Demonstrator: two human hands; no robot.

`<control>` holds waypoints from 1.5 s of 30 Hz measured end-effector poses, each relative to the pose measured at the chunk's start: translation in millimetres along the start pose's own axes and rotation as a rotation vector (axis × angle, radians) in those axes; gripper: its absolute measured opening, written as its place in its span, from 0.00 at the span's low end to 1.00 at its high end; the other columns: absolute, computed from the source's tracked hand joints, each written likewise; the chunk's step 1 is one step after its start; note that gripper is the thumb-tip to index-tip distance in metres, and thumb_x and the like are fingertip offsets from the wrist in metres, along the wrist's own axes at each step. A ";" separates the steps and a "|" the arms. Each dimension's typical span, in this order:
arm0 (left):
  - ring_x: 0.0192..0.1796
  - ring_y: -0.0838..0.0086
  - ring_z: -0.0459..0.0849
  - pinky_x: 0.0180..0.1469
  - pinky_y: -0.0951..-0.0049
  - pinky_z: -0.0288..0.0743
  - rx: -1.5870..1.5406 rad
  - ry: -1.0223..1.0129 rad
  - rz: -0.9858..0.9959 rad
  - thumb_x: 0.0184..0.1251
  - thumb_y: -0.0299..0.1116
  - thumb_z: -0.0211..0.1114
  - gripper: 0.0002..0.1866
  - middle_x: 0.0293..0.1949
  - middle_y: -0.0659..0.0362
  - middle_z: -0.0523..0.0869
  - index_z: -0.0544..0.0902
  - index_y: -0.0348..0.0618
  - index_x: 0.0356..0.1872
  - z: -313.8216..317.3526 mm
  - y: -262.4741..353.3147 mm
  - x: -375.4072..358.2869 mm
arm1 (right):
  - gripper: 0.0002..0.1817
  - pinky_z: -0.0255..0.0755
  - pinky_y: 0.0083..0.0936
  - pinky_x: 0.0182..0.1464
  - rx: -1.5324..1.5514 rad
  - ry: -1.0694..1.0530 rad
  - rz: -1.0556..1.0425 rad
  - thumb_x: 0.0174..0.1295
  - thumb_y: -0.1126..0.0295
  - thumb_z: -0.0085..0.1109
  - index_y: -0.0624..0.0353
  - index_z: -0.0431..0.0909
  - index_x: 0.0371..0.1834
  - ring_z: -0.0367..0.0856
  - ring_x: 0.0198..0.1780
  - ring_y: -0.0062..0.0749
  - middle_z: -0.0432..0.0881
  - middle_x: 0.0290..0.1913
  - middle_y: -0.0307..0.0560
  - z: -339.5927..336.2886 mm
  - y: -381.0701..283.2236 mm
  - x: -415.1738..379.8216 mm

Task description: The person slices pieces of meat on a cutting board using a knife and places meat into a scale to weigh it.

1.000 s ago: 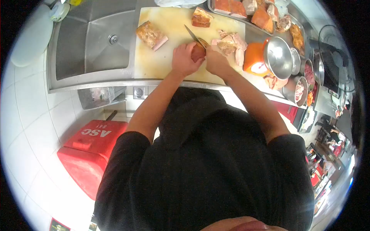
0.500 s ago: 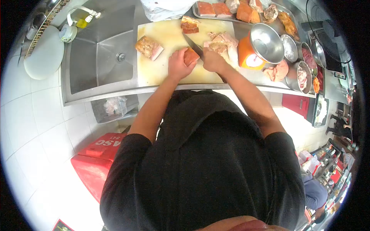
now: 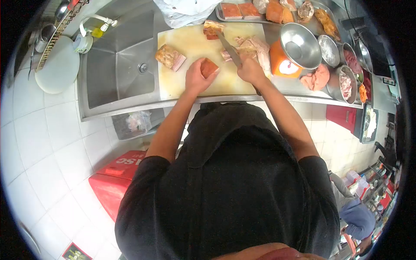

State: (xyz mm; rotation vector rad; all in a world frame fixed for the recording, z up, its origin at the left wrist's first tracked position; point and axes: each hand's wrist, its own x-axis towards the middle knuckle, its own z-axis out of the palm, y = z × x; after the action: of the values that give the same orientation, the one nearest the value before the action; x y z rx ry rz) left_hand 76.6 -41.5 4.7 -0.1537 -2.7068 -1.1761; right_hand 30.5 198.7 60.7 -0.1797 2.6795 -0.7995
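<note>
My left hand (image 3: 196, 79) is wrapped round a block of pork (image 3: 209, 68) with reddish-brown skin, on the yellowed white cutting board (image 3: 175, 89). In my right hand (image 3: 251, 73) is a kitchen knife (image 3: 229, 50), its broad blade slanting up and left, apart from the block. A larger pork chunk (image 3: 170, 57) lies on the left of the board. At the board's far edge sits a browned pork piece (image 3: 213, 29), close to the knife tip. Pale meat trimmings (image 3: 255, 47) are heaped right of the blade, which hides part of them.
An orange scale (image 3: 279, 60) with a steel bowl (image 3: 300, 45) stands right of the board. Beyond it are several metal bowls and pink meat (image 3: 316, 78). A meat tray (image 3: 264, 19) and plastic bag (image 3: 184, 11) lie behind; a sink (image 3: 121, 69) is left.
The knife has moved right, away from the pork block, with my right hand. My left hand keeps its hold on the block. The whole view has shifted slightly.
</note>
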 end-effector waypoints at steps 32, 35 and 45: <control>0.71 0.64 0.74 0.74 0.61 0.66 -1.102 -0.229 -0.136 0.80 0.43 0.57 0.31 0.69 0.54 0.76 0.65 0.37 0.76 -19.7 161.3 102.0 | 0.30 0.79 0.46 0.60 0.240 0.037 -0.233 0.52 0.74 0.63 0.58 0.76 0.64 0.83 0.59 0.55 0.82 0.58 0.59 -11.1 18.0 -43.6; 0.70 0.64 0.73 0.73 0.63 0.66 -0.734 -0.262 0.122 0.74 0.34 0.62 0.32 0.68 0.50 0.74 0.65 0.37 0.75 -1.9 207.8 133.5 | 0.30 0.79 0.45 0.59 0.252 0.013 -0.220 0.53 0.77 0.61 0.56 0.77 0.64 0.84 0.58 0.55 0.82 0.57 0.57 -10.2 23.2 -42.9; 0.65 0.53 0.83 0.66 0.56 0.76 0.201 -0.410 0.726 0.64 0.46 0.75 0.38 0.64 0.45 0.83 0.72 0.42 0.71 95.5 297.7 180.8 | 0.30 0.79 0.45 0.58 0.336 -0.161 -0.213 0.55 0.75 0.59 0.48 0.80 0.65 0.84 0.61 0.50 0.86 0.59 0.51 -44.2 33.9 -49.3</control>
State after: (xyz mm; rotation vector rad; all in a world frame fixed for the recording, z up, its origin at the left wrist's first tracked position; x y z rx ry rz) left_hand -62.4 234.8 191.3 -1.3352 -2.6473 -0.6961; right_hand 60.1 260.0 90.6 -0.4300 2.3602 -1.2298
